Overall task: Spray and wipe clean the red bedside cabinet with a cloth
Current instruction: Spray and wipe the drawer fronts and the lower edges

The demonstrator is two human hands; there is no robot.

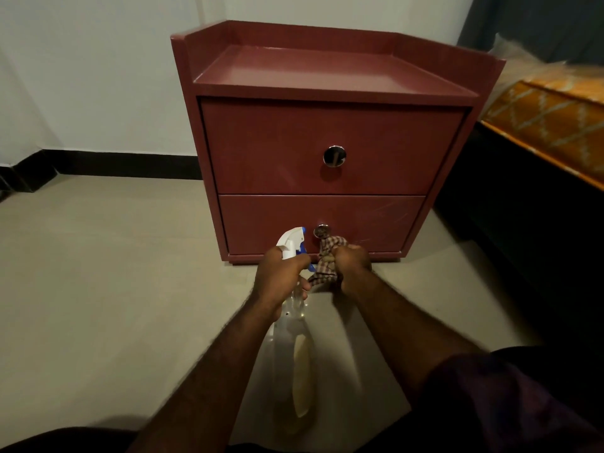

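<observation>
Left fingers [302,261] wrapped round the neck of a spray bottle [291,245], white-and-blue trigger head aimed far, clear body running back near along the left forearm. Right fingers [340,256] clenched on a bunched checked cloth [327,261], just right of the bottle head. Left hand [281,273] and right hand [351,266] side by side, close together, low in front of the red bedside cabinet [327,76]. Cloth right at the round metal knob [322,230] of the lower drawer [376,223]; contact not clear. Faint pale streaks on that drawer front, right of the knob. Upper drawer [261,148] closed, with a larger shiny knob [334,155]. Cabinet standing on a pale floor [114,256], back against a white wall [98,76] with black skirting [114,163]. Bed [549,125] with an orange patterned cover to the right.
</observation>
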